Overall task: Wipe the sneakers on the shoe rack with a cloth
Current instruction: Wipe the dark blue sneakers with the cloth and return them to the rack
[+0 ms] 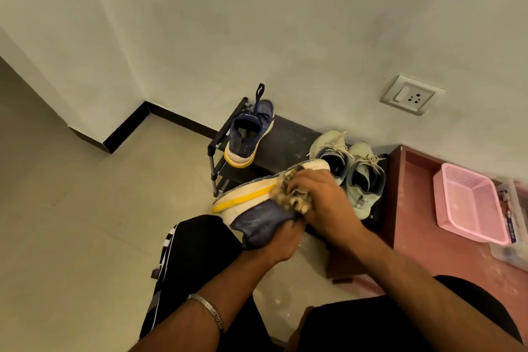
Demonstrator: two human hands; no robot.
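Left hand [281, 240] fingers gripping navy sneaker [258, 208], right hand [320, 197] fingers clutching cloth [294, 194] against its sole

Low black metal-framed shoe rack [288, 137] stands against the wall. On its top shelf: navy mesh sneaker with yellow-banded sole [249, 134] at the left end; pair of pale grey-green lace-up sneakers [347, 164] at the right end. Matching navy sneaker, turned on its side [258, 206], is before the rack, between both hands. Reddish wooden ledge [414, 237] adjoins the rack's right side; pink perforated plastic basket [468, 203] sits on it.
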